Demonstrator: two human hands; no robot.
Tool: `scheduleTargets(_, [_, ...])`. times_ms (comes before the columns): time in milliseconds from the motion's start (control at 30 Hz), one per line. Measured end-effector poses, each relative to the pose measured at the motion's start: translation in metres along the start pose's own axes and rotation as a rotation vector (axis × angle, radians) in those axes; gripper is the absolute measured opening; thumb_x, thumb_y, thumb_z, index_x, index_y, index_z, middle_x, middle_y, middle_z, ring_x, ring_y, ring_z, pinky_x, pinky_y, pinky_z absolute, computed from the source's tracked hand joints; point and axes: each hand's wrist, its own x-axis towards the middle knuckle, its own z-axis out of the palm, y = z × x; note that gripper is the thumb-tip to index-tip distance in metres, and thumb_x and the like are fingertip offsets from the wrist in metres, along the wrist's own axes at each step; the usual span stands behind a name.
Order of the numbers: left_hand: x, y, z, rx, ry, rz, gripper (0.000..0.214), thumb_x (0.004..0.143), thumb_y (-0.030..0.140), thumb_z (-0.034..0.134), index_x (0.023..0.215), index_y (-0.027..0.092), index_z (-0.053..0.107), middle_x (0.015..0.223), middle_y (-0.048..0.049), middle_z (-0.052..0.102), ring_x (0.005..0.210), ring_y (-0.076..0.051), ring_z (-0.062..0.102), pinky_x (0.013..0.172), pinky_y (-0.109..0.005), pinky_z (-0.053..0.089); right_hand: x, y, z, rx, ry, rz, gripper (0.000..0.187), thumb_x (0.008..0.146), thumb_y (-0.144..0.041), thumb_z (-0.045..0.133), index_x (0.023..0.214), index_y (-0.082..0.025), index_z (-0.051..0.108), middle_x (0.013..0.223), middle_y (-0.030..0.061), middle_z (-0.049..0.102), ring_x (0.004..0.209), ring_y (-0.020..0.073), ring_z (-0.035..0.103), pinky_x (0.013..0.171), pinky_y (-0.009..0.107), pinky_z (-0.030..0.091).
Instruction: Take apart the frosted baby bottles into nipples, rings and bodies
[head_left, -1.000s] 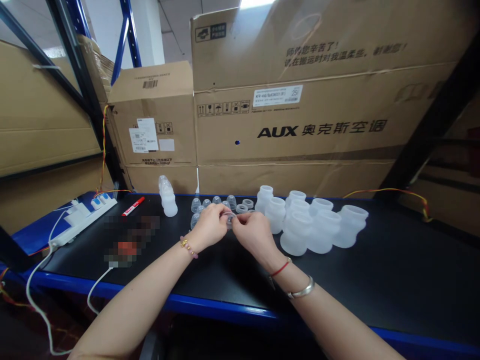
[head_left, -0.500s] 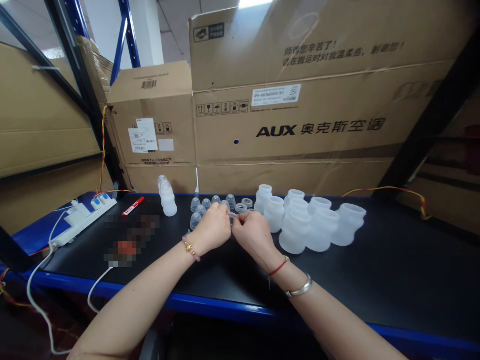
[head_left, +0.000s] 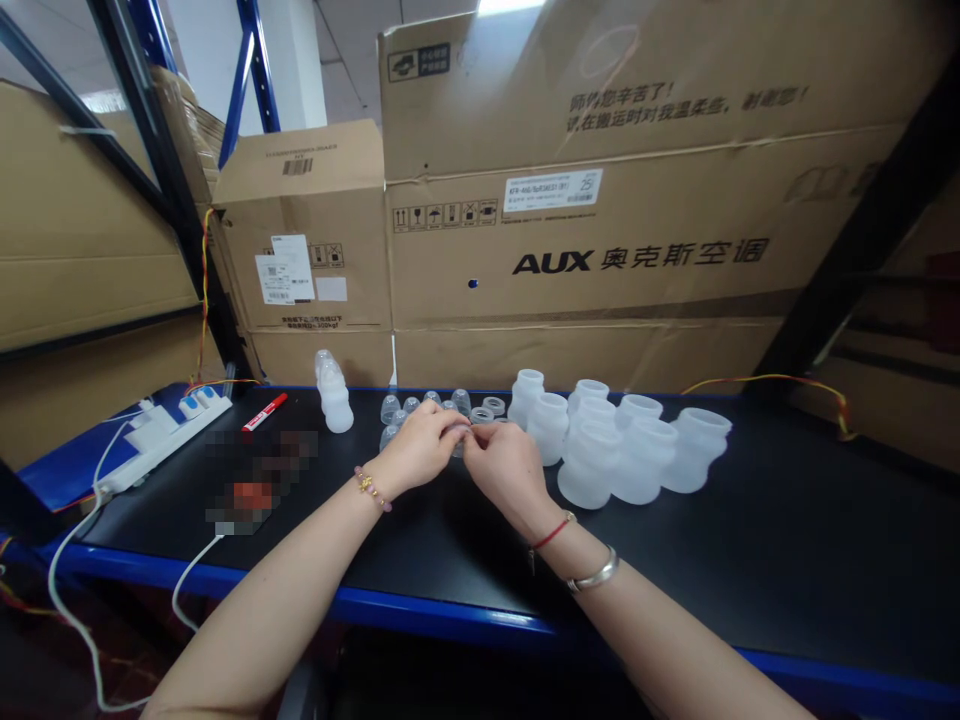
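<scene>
Clear and small, the plastic piece [head_left: 464,429] sits between my left hand [head_left: 421,446] and my right hand [head_left: 507,466], thumbs and fingertips pressed together and clamped on it. My fingers cover most of it, so I cannot tell its full shape, nor whether it touches the black counter [head_left: 810,560]. It is closer to the far edge than to the blue near edge. Clear domed caps [head_left: 460,401] stand just beyond my left hand; clear rings [head_left: 493,406] lie beyond my right, near the far edge. Frosted bottles [head_left: 589,468] crowd beside my right hand, mouths up. Toward the far left corner, a capped bottle [head_left: 337,408] stands near a red marker [head_left: 265,412].
</scene>
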Motion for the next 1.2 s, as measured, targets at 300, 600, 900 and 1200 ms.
scheduleTargets(300, [-0.001,0.007,-0.003,0.108,0.054,-0.057,0.019,0.090,0.015,0.049,0.092,0.018,0.068,0.097,-0.0072,0.064,0.091,-0.020,0.062,0.086,-0.033,0.049,0.008,0.008,0.004,0.191,0.016,0.019,0.024,0.078,-0.035,0.062,0.078,-0.019,0.080,0.069,0.0061,0.072,0.063,0.0165,0.059,0.056,0.026,0.034])
scheduleTargets(600, [-0.001,0.007,0.006,-0.017,0.155,-0.124,0.017,0.092,0.014,0.046,0.089,0.016,0.063,0.096,-0.0079,0.062,0.093,-0.019,0.061,0.090,-0.034,0.050,0.016,0.014,0.007,0.490,-0.031,0.095,0.027,0.071,-0.036,0.067,0.067,-0.011,0.077,0.047,0.0012,0.057,0.048,0.0117,0.045,0.047,0.025,0.029])
scheduleTargets(900, [-0.001,-0.002,0.006,-0.109,0.014,-0.055,0.025,0.092,0.027,0.050,0.107,0.024,0.070,0.101,-0.0046,0.057,0.091,-0.016,0.061,0.090,-0.032,0.051,0.013,0.012,0.002,0.260,-0.065,0.090,0.024,0.079,-0.024,0.059,0.064,-0.014,0.074,0.052,0.0043,0.062,0.055,0.0159,0.055,0.052,0.026,0.033])
scheduleTargets(1200, [-0.003,-0.004,-0.005,0.145,-0.057,0.161,0.023,0.083,0.009,0.046,0.096,0.019,0.062,0.099,-0.0059,0.059,0.091,-0.020,0.060,0.085,-0.033,0.050,-0.003,-0.006,0.002,-0.377,0.061,-0.191,0.025,0.085,-0.025,0.053,0.078,-0.017,0.076,0.081,0.0121,0.073,0.086,0.0242,0.065,0.074,0.034,0.033])
